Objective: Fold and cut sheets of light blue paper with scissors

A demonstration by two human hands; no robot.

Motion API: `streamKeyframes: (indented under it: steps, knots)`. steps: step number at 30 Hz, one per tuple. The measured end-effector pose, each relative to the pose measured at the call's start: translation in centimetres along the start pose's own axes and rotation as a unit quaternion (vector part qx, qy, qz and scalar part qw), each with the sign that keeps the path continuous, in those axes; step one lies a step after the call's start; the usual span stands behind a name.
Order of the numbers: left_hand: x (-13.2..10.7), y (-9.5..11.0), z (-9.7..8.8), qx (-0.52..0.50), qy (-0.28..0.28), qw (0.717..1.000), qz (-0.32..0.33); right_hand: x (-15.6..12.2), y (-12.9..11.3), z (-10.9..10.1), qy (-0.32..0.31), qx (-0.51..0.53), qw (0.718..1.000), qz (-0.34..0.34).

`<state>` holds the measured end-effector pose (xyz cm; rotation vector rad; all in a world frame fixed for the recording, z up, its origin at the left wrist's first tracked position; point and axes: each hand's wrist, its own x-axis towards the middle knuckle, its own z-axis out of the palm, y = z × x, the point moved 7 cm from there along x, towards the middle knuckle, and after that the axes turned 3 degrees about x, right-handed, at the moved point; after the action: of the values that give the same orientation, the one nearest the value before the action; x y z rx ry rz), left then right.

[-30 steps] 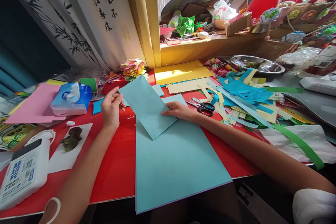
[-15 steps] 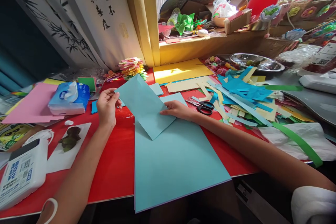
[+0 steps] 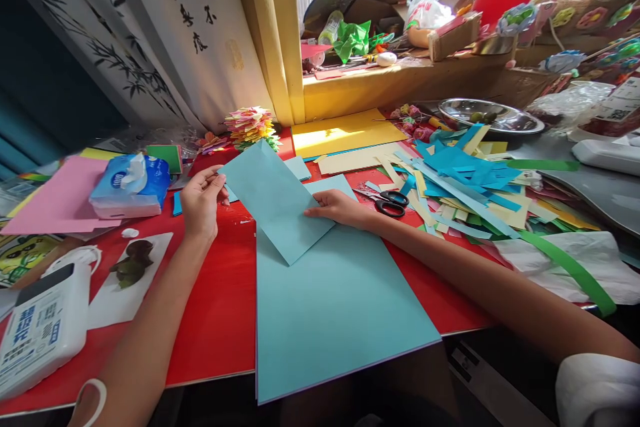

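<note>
A small light blue sheet of paper (image 3: 273, 197) is held at a slant above a larger light blue sheet (image 3: 340, 320). My left hand (image 3: 203, 203) has its fingers closed at the left corner of the small sheet. On the opposite edge, my right hand (image 3: 335, 207) pinches the paper, thumb on top and the other fingers partly hidden beneath. The larger sheet lies on a red tabletop (image 3: 215, 307) and hangs past its front edge. Black-handled scissors (image 3: 387, 201) rest just beyond my right hand.
Paper strips (image 3: 470, 180) are heaped on the right, below a metal bowl (image 3: 490, 117). Yellow paper (image 3: 345, 133) lies at the back beside a folded-paper stack (image 3: 250, 127). To the left are a tissue pack (image 3: 130, 187), pink paper (image 3: 65, 197) and a white box (image 3: 45, 330).
My left hand has shifted very slightly left. The small sheet and my right hand stay almost where they were, and the view has moved a little.
</note>
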<state>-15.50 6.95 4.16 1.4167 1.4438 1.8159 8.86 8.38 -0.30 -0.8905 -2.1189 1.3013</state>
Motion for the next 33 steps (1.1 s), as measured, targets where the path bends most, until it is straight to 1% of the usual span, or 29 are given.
streamKeyframes:
  steps: [3,7,9,12,14,17,21,24,26,30,33]
  knots:
    - [0.0,-0.1,-0.2,-0.003,0.005,1.000,0.001,0.0,0.0,0.0,0.004,-0.004,1.000,-0.001]
    - [0.0,-0.1,-0.3,-0.012,0.006,1.000,-0.013,-0.1,-0.1,0.0,0.003,0.004,1.000,0.001]
    - [0.0,-0.1,-0.3,-0.016,0.005,1.000,-0.022,-0.2,-0.1,0.0,-0.003,0.022,1.000,0.008]
    - [-0.1,0.1,-0.1,-0.020,-0.001,0.999,-0.028,-0.4,-0.2,0.4,-0.034,0.071,0.997,0.022]
    - [-0.1,0.1,0.2,-0.021,-0.008,0.999,-0.032,-0.5,-0.3,0.6,-0.040,0.098,0.994,0.019]
    - [-0.4,0.1,0.8,-0.017,-0.017,0.999,-0.037,-0.5,-0.4,0.4,-0.018,0.119,0.993,0.007]
    - [-0.9,0.1,1.6,0.001,-0.034,0.999,-0.041,-0.2,-0.2,0.3,0.007,0.126,0.992,0.011]
    - [-1.1,0.2,1.9,0.006,-0.040,0.999,-0.033,-0.2,-0.1,0.5,0.003,0.141,0.990,0.015]
    - [-1.3,0.5,2.1,0.005,-0.049,0.998,-0.024,-0.3,-0.2,0.5,-0.001,0.136,0.991,0.012]
    - [-1.6,1.4,2.5,0.002,-0.074,0.997,-0.007,-0.3,-0.2,0.1,0.013,0.083,0.997,0.000]
    - [-1.7,1.7,2.5,0.010,-0.074,0.997,-0.003,-0.2,-0.2,0.2,0.009,0.071,0.997,-0.007]
